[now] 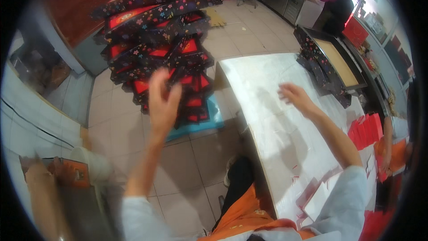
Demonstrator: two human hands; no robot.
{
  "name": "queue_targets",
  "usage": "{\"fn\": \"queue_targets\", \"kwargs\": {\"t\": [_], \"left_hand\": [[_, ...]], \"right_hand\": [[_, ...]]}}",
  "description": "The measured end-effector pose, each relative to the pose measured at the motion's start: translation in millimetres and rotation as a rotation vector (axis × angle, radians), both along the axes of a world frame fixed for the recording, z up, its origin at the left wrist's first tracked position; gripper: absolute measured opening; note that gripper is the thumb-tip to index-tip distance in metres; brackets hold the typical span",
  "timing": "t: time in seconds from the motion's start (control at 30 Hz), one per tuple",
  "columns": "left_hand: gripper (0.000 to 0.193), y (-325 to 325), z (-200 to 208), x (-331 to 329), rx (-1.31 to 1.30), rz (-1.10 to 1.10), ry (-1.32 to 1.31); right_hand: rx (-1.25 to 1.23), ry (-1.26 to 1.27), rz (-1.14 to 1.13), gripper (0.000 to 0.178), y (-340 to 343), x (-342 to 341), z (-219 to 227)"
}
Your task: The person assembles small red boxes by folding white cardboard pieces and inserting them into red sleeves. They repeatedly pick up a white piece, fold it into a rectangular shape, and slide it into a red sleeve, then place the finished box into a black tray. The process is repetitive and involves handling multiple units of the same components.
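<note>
Hands, two, bare. Left hand (164,102): spread, thumb apart from fingers, blurred, nothing seen in it; overlaps the box stack (165,24) in view, contact cannot be told. Right hand (295,98): loosely opened, fingers slightly bent, nothing seen in it, over the worktop (267,125).

Box stack: many shallow, angular boxes; black sides with small multicoloured floral print, red panels; layers unevenly turned. Location: left of the worktop, flat blue sheet (215,110) at its base.

Floor (176,165): pale square tiles.

Worktop: whitish, lightly creased surface.

Open box (307,40), worktop's far right: rectangular, black patterned walls, beige bottom.

Red pieces (366,131), nearer right: flat, closely ranked.
</note>
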State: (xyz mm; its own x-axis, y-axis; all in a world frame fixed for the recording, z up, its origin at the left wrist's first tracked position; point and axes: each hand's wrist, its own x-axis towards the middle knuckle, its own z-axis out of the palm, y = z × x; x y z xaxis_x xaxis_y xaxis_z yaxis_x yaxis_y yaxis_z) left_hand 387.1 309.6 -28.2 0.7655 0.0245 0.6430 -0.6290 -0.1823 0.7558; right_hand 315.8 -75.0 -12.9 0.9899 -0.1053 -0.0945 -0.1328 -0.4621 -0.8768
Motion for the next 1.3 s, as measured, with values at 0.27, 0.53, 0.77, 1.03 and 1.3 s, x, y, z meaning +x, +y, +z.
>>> {"fn": "queue_targets", "kwargs": {"t": [0.27,0.53,0.77,1.03,1.3], "left_hand": [[0.055,-16,179,239,0.891,0.784,-0.368],[0.051,-44,192,295,1.072,0.856,0.019],[0.049,30,154,258,1.119,0.777,-0.330],[0.044,-94,44,61,0.495,0.207,-0.326],[0.038,-181,-66,-89,0.383,-0.311,0.178]], "right_hand": [[0.020,0.064,0.026,0.024,-33,-126,-12],[0.029,0.204,-0.226,0.025,-91,-221,-39],[-0.204,0.002,-0.255,0.026,-101,-195,-13],[-1.155,-0.235,-0.517,0.060,-221,-78,12],[-0.952,-0.281,-0.513,0.038,-211,-67,20]]}}
